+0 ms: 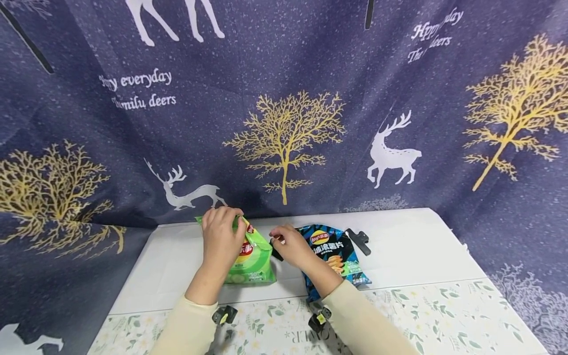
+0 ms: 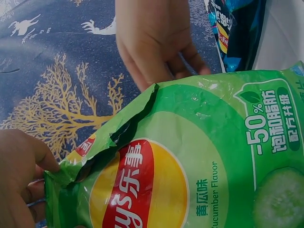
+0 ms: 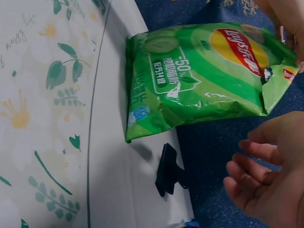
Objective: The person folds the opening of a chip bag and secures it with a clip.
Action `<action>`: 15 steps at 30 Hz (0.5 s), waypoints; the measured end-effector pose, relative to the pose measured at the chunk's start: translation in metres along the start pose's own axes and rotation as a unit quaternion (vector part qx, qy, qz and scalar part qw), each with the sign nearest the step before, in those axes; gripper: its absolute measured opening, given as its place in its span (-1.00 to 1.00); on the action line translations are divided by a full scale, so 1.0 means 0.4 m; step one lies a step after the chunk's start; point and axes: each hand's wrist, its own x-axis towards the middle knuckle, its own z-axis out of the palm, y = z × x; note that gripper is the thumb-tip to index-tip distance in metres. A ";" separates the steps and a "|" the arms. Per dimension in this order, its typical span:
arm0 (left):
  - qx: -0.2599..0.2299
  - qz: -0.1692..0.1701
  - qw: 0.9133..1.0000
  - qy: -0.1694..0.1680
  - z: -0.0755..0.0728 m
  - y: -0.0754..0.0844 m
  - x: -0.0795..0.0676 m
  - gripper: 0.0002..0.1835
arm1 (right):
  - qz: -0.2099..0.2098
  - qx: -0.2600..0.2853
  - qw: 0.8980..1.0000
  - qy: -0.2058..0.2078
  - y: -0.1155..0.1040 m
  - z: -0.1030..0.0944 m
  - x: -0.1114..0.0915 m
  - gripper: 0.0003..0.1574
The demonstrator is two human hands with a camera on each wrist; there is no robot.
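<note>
A green cucumber-flavor potato chip bag [image 1: 255, 264] stands at the left of the table, its top edge folded over. At that folded corner my left hand [image 1: 222, 236] pinches the bag between thumb and fingers, as the left wrist view also shows. To the right of the bag, my right hand [image 1: 290, 246] hovers with loosely bent fingers and nothing in them. Beneath and beside it a black clip [image 3: 166, 172] rests on the white tabletop, apart from the fingers in the right wrist view. In the head view that hand partly hides the clip.
A blue and black chip bag [image 1: 326, 246] lies right of my right hand, partly behind the forearm. Beside its upper right edge is a second black clip [image 1: 360, 241]. A dark patterned cloth [image 1: 301, 162] hangs at the table's back edge. Floral covering [image 1: 426, 310] spans the front.
</note>
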 end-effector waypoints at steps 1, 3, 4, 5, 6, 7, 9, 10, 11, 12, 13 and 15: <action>0.000 0.000 1.000 0.000 0.000 0.000 0.001 -0.92 | 0.006 -0.005 1.000 -0.001 0.002 0.003 0.002 -0.67; 0.000 0.000 1.000 -0.001 0.001 -0.001 0.001 -0.92 | 0.013 -0.019 1.000 -0.004 0.005 0.009 0.006 -0.67; 0.000 0.000 1.000 -0.001 0.002 -0.001 0.002 -0.92 | 0.017 -0.026 1.000 -0.006 0.006 0.011 0.007 -0.66; 0.000 -0.001 1.000 -0.002 0.002 -0.001 0.002 -0.92 | 0.021 -0.030 0.999 -0.009 0.008 0.013 0.008 -0.66; -0.001 -0.002 1.000 -0.004 0.002 0.000 0.002 -0.91 | 0.025 -0.035 0.999 -0.012 0.008 0.015 0.009 -0.65; -0.001 -0.003 1.000 -0.006 0.001 0.000 0.002 -0.91 | 0.031 -0.037 0.999 -0.018 0.010 0.017 0.010 -0.64; -0.002 -0.004 1.000 -0.008 0.001 0.001 0.002 -0.90 | 0.041 -0.043 0.998 -0.031 0.013 0.021 0.010 -0.64; -0.001 -0.005 1.000 -0.008 0.000 0.001 0.002 -0.90 | 0.046 -0.045 0.997 -0.035 0.014 0.023 0.010 -0.63; -0.001 -0.006 1.000 -0.008 -0.001 0.001 0.002 -0.90 | 0.048 -0.048 0.997 -0.039 0.015 0.027 0.010 -0.62; -0.001 -0.006 1.000 -0.007 0.000 0.001 0.001 -0.91 | 0.052 -0.051 0.996 -0.043 0.017 0.030 0.010 -0.61; -0.001 -0.006 1.000 -0.007 -0.001 0.000 0.001 -0.90 | 0.058 -0.051 0.996 -0.047 0.017 0.033 0.010 -0.61; -0.001 -0.006 1.000 -0.008 -0.001 0.000 0.000 -0.91 | 0.064 -0.054 0.995 -0.053 0.018 0.039 0.009 -0.61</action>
